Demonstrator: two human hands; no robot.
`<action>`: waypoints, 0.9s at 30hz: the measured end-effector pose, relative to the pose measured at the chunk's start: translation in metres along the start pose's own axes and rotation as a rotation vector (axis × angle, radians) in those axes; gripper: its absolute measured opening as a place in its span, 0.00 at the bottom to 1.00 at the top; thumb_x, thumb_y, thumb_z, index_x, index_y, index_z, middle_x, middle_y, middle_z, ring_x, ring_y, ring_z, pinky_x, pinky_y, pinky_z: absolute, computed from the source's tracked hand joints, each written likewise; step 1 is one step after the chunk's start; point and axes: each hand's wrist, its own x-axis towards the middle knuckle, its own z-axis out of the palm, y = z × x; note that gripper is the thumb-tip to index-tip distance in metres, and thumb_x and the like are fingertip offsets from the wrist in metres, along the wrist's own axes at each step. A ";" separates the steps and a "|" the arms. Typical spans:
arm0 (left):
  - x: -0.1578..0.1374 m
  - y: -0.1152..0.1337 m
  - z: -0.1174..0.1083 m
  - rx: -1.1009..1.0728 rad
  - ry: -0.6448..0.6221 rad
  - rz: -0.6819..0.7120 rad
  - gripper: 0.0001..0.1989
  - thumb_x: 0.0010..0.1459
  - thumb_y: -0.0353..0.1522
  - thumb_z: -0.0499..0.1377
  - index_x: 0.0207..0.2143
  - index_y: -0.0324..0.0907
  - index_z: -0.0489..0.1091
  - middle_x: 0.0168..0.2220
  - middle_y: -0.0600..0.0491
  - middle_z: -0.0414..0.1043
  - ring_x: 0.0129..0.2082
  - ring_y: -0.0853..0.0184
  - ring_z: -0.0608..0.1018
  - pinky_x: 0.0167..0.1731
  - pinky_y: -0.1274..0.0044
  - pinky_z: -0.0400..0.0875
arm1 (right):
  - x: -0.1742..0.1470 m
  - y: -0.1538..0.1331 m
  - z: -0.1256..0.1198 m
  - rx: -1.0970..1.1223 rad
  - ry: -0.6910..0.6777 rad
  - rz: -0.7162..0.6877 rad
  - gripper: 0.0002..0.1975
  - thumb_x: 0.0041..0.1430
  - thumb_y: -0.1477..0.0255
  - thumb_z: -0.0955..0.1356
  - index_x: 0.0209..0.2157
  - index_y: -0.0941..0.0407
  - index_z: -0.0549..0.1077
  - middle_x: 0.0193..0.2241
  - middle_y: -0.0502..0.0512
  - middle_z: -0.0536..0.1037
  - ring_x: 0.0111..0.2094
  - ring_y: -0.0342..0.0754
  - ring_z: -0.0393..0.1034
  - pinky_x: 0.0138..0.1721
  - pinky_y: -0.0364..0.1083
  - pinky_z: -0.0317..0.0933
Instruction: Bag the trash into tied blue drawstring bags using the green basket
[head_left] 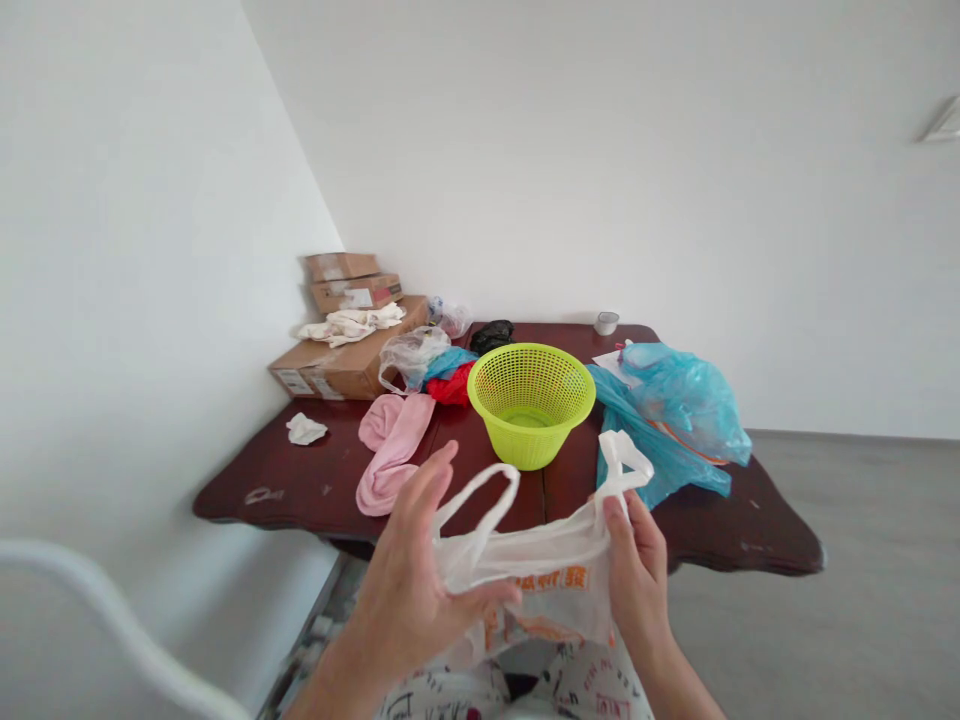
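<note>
A white plastic bag (555, 600) with orange printed characters hangs in front of my lap, its two loop handles sticking up. My right hand (636, 555) pinches the bag's top corner just below the right handle. At the opposite side, my left hand (420, 565) has its fingers stretched upward and its thumb apart, lying against the bag near the left handle. Beyond the bag, a yellow-green mesh basket (525, 445) stands upright on the dark red table (300, 490). Its visible inside holds nothing. Blue plastic bags (682, 400) lie crumpled right of the basket.
Left of the basket lie a pink cloth (394, 440), a red bag (452, 385) and a clear bag (412, 355). A black bag (492, 336) sits behind. Cardboard boxes (330, 362) are stacked at the back left, near a crumpled tissue (305, 429). A small container (606, 323) stands at the back.
</note>
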 end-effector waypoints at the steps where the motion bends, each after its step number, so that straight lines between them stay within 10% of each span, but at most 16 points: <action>1: 0.003 0.004 0.002 0.069 -0.064 -0.033 0.55 0.60 0.46 0.84 0.83 0.61 0.63 0.79 0.40 0.72 0.76 0.38 0.77 0.77 0.42 0.72 | -0.001 0.000 0.002 0.037 0.031 0.010 0.28 0.71 0.41 0.77 0.42 0.55 0.81 0.32 0.49 0.74 0.33 0.46 0.63 0.34 0.43 0.61; 5: 0.019 -0.003 0.007 -0.174 -0.136 -0.318 0.19 0.79 0.43 0.68 0.66 0.51 0.81 0.57 0.43 0.89 0.45 0.55 0.93 0.51 0.62 0.89 | 0.003 0.000 0.006 0.139 0.231 0.066 0.30 0.67 0.42 0.79 0.51 0.55 0.84 0.39 0.53 0.83 0.36 0.48 0.71 0.37 0.44 0.65; 9: 0.032 -0.019 -0.001 -0.602 0.304 -0.616 0.24 0.65 0.45 0.79 0.57 0.47 0.80 0.52 0.47 0.90 0.39 0.58 0.91 0.43 0.67 0.89 | 0.014 -0.010 0.001 0.195 0.324 0.061 0.29 0.66 0.42 0.80 0.49 0.55 0.85 0.37 0.51 0.82 0.33 0.47 0.71 0.36 0.44 0.67; 13: 0.027 -0.006 -0.012 -0.336 0.734 -0.187 0.19 0.66 0.32 0.78 0.56 0.50 0.80 0.62 0.53 0.85 0.62 0.63 0.86 0.64 0.71 0.81 | 0.016 -0.016 -0.004 0.197 0.367 0.071 0.31 0.64 0.41 0.81 0.48 0.54 0.85 0.34 0.48 0.81 0.31 0.46 0.68 0.32 0.43 0.65; 16: 0.016 0.018 -0.012 -0.015 0.289 0.207 0.17 0.70 0.26 0.72 0.57 0.52 0.82 0.60 0.49 0.87 0.61 0.56 0.87 0.65 0.65 0.83 | 0.012 -0.011 -0.003 0.153 0.382 0.061 0.34 0.63 0.38 0.81 0.49 0.56 0.86 0.35 0.52 0.84 0.31 0.47 0.71 0.33 0.44 0.66; 19: 0.021 0.035 -0.001 0.086 -0.422 0.180 0.17 0.78 0.28 0.62 0.61 0.52 0.84 0.56 0.44 0.89 0.56 0.51 0.89 0.61 0.61 0.84 | 0.006 -0.004 -0.003 0.074 0.298 0.006 0.35 0.66 0.37 0.77 0.46 0.57 0.88 0.36 0.58 0.86 0.34 0.52 0.76 0.35 0.47 0.69; 27: 0.040 0.039 0.022 0.037 -0.726 -0.041 0.14 0.82 0.38 0.61 0.46 0.48 0.87 0.38 0.47 0.87 0.38 0.58 0.86 0.40 0.72 0.76 | -0.015 0.007 -0.001 -0.016 0.142 -0.071 0.34 0.72 0.38 0.75 0.49 0.56 0.90 0.44 0.64 0.91 0.42 0.59 0.83 0.40 0.49 0.75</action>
